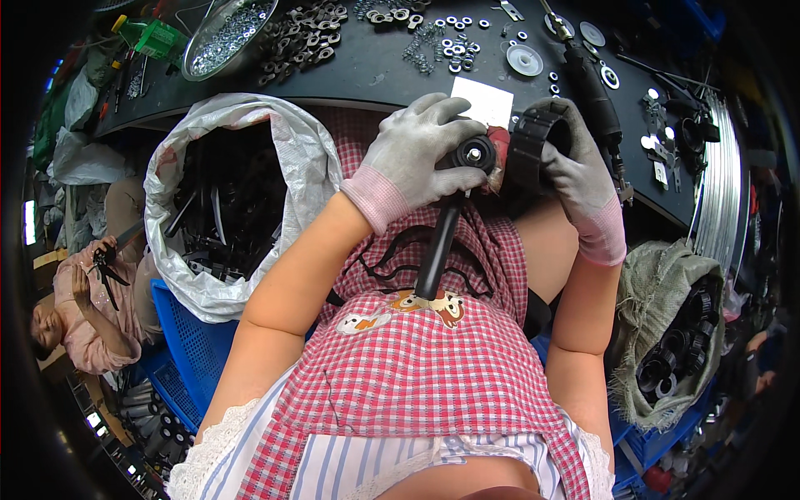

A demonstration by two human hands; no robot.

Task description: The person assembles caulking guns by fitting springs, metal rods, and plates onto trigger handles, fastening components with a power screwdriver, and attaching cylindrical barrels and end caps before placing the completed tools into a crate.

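Grey-gloved left hand (pixel 414 154) grips the black rod's knob (pixel 472 154); right hand (pixel 575 167) clasps a ribbed black ring (pixel 529 148).

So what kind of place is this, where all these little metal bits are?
Most likely a small assembly workshop. The dark workbench is strewn with washers and nuts, a white sack holds black parts, and the gloved left hand grips a black rod with a knob.

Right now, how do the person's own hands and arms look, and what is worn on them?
Both the left hand and the right hand wear grey knitted gloves with pink ribbed cuffs. The forearms are bare. White lace-edged short sleeves show near the shoulders.
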